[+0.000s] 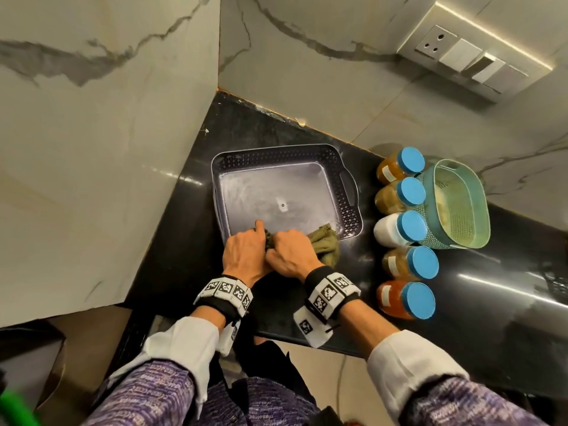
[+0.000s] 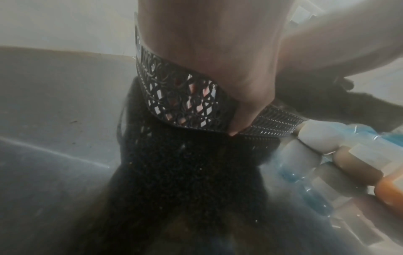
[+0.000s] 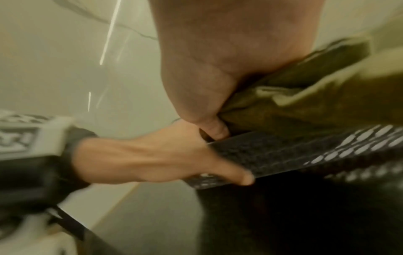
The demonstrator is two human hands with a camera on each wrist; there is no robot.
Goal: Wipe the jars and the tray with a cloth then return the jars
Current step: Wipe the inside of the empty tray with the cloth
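Dark perforated plastic tray [image 1: 349, 210], smooth floor showing dull sheen; crumpled olive cloth [image 1: 325, 245], matt weave, lying at near edge; glossy black stone countertop [image 1: 184, 235] reflecting light; clear jars [image 1: 396, 229] wearing matt blue plastic lids.

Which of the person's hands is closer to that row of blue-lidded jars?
Right. The right hand, gripping the cloth at the tray's near edge, is on the side toward the jars; the left hand holds the rim farther away.

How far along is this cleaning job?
Done: the five jars are out, lined up on the counter beside the empty tray. Whether they were wiped can't be told. In hand: the left hand grips the tray's near rim while the right hand works the cloth there. Left: finishing the tray and returning the jars.
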